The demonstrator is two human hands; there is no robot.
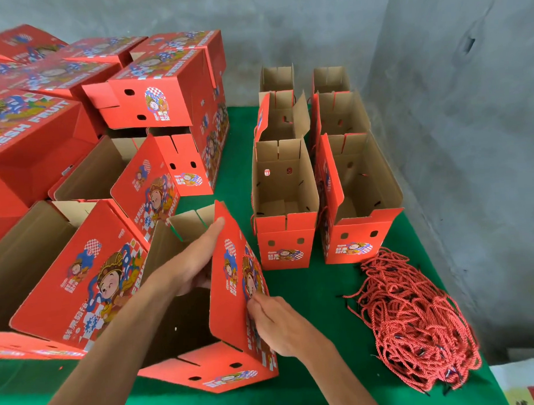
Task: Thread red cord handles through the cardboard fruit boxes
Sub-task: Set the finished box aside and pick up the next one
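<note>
An open red cardboard fruit box [230, 324] stands tilted on the green table in front of me. My left hand [195, 259] reaches inside it and holds its right side wall, one digit lying over the wall's top edge and the others hidden behind the wall. My right hand [276, 323] is against the outside of that wall and pinches a thin red cord [255, 263] that loops up over the printed picture. Where the cord's ends go cannot be seen.
A heap of red cords [415, 318] lies at the right, near the table's edge. Two rows of open boxes [287, 250] stand behind it, cords hanging at their sides. Stacked boxes [81, 284] crowd the left. A grey wall [453, 105] closes the back and right.
</note>
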